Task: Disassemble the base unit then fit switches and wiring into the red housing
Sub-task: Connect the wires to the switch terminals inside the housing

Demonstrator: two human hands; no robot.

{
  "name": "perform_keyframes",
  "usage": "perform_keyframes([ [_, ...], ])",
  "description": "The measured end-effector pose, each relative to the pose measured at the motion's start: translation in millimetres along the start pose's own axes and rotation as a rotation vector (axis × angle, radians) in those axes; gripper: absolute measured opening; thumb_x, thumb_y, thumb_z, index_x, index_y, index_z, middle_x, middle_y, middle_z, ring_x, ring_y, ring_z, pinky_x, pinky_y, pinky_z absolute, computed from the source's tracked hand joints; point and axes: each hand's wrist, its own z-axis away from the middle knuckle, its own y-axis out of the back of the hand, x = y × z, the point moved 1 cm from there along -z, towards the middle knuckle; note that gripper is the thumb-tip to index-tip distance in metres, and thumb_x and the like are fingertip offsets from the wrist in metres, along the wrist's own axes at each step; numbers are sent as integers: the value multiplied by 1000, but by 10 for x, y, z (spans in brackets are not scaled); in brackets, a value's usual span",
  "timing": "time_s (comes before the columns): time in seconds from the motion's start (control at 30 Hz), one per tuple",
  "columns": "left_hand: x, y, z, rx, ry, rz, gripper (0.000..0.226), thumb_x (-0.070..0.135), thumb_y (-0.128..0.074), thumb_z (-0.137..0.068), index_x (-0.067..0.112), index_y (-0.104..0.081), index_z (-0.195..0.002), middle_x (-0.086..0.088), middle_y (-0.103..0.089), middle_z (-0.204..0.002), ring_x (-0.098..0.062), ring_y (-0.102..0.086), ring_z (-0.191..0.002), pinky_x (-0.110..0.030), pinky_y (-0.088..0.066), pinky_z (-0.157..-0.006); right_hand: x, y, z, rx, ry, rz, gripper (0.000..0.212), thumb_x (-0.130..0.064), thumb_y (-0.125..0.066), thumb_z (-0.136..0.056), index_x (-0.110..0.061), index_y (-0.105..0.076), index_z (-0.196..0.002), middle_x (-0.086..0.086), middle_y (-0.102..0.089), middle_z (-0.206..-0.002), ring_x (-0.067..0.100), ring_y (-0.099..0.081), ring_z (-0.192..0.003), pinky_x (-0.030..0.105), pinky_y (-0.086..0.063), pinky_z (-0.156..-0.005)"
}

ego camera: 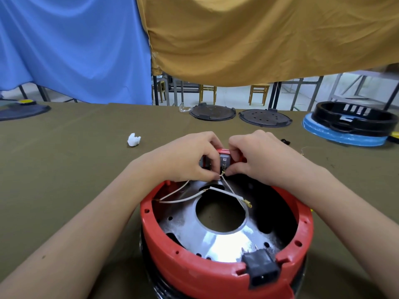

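Observation:
The round red housing point(218, 275) lies open side up on the table in front of me, with a shiny metal plate point(194, 231) inside and a black power socket point(262, 269) at its near rim. At its far rim sits a grey switch block point(224, 161). My left hand point(190, 158) grips that block from the left. My right hand point(259, 156) pinches a wire terminal just below the switch. White wires point(190, 198) run loose across the plate, one ending in a free brass terminal point(248, 204).
Two black round lids point(212, 113) point(265, 118) lie at the table's far edge. A black ring base on blue-wrapped parts point(354, 126) stands far right. A crumpled white wad point(133, 139) lies left of my hands. Blue and mustard cloths hang behind the table.

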Motion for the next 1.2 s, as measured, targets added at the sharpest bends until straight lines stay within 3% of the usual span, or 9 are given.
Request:
perform_keyframes([
  [0.17,3,5,0,1,5,-1,8,28,-78,-82,29,-73,-76,9,-51,-122,-6,-52,-104,-22,-40,-92,15,-15,-10,18,3,6,40,-47,-72,-82,-27,-40,-70,-11,-46,-68,20,-47,-75,23,-26,-53],
  [0.33,4,8,3,-5,8,-5,8,27,-78,-83,29,-74,-76,9,-51,-122,-6,-52,-105,-22,-40,-94,6,-21,-9,18,-3,-1,36,-47,-72,-82,-27,-43,-74,-10,-47,-70,22,-50,-77,32,-31,-60],
  [0.67,-16,-4,-10,5,8,8,7,27,-79,-82,29,-75,-76,11,-51,-118,-5,-53,-103,-28,-42,-95,-34,15,5,-6,5,25,38,-46,-71,-83,-26,-41,-74,-11,-42,-67,19,-43,-73,30,-26,-56],
  [1.03,-35,-13,-19,10,-2,-1,6,29,-78,-82,28,-75,-77,12,-50,-118,-5,-54,-103,-26,-42,-95,-12,-13,-5,-3,19,35,34,-47,-69,-84,-23,-46,-80,-8,-47,-72,24,-51,-78,34,-38,-66],
  [1.2,-38,-21,-24,8,0,-16,9,31,-77,-83,31,-72,-75,12,-49,-117,-4,-52,-101,-25,-42,-93,-5,-26,-4,11,35,29,36,-47,-67,-86,-27,-39,-76,-10,-46,-72,23,-50,-76,33,-35,-64],
])
